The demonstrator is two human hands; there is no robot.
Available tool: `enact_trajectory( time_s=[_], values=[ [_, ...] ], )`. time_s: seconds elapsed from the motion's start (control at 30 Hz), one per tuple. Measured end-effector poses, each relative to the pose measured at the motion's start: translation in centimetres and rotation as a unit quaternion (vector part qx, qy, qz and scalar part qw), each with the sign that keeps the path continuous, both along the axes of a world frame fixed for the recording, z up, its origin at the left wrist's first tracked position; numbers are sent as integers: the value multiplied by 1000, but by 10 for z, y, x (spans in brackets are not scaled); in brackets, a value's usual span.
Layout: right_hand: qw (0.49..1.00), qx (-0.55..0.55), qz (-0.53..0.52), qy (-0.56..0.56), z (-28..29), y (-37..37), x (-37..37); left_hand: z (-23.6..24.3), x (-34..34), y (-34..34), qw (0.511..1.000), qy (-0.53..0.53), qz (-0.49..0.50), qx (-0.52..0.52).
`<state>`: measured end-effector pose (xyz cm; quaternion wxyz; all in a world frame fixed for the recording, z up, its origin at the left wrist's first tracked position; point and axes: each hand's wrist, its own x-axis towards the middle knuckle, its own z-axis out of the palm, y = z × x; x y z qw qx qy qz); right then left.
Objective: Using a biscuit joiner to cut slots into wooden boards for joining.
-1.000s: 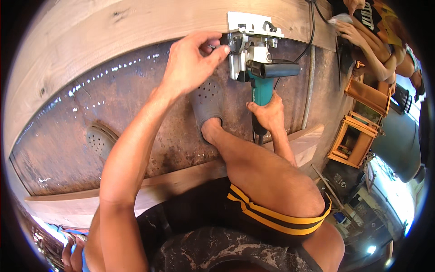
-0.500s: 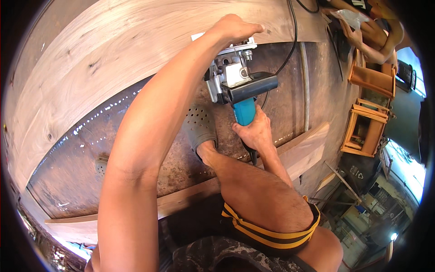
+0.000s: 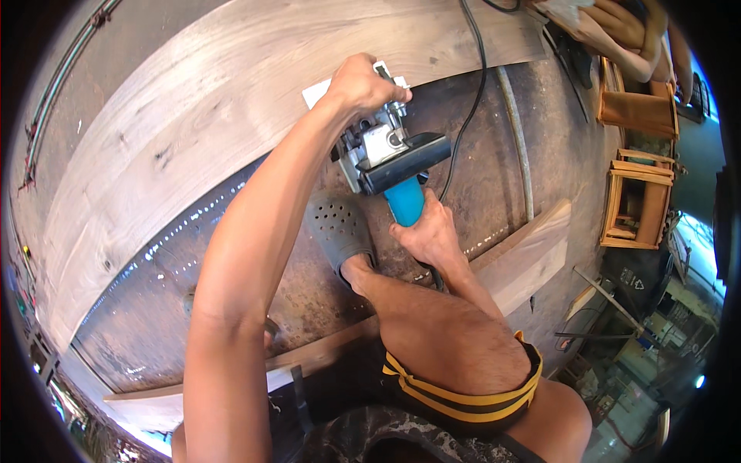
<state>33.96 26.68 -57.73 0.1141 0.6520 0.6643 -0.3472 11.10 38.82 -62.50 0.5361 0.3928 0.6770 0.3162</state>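
Observation:
A plate joiner (image 3: 407, 202) with a blue body, metal head and black front bar lies with its front at the near edge of a long wooden board (image 3: 193, 108). My right hand (image 3: 430, 231) is wrapped around the rear of the blue body. My left hand (image 3: 361, 83) reaches over the front, its fingers closed on the metal fence (image 3: 392, 76) and its thumb pointing right. A pale flat piece (image 3: 315, 94) sticks out left of that hand. Where the tool's front meets the board is partly hidden by my left hand and forearm.
A black cord (image 3: 472, 116) runs past the tool across the board. My foot in a grey clog (image 3: 340, 228) stands on the rusty metal surface (image 3: 231, 301). Another narrow board (image 3: 525, 262) lies nearer. Wooden frames (image 3: 637, 197) and another person's arms (image 3: 610, 38) are at the right.
My left hand has drawn in around the front of the tool, its thumb lower now. The view has shifted, and the joiner appears further left and slightly more turned. My right hand keeps its hold.

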Motion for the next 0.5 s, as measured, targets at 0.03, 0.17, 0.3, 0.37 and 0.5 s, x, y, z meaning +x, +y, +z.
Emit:
enact_trajectory(
  time_s=[0.03, 0.17, 0.3, 0.37, 0.5],
  values=[
    [1000, -3, -3, 3, -1, -1, 1, -5, 1, 1, 1000, 1, 3, 5],
    [1000, -5, 0, 5, 6, 0, -2, -7, -4, 6, 1000, 1, -28, 2],
    [1000, -30, 6, 2, 6, 2, 2, 11, -7, 18, 993, 56, -101, -20],
    [999, -37, 5, 3, 4, 1, 3, 18, -8, 21, 982, 77, -167, -36],
    [999, -29, 2, 12, 4, 1, 1, 24, -8, 27, 966, 164, -194, -42]
  ],
)
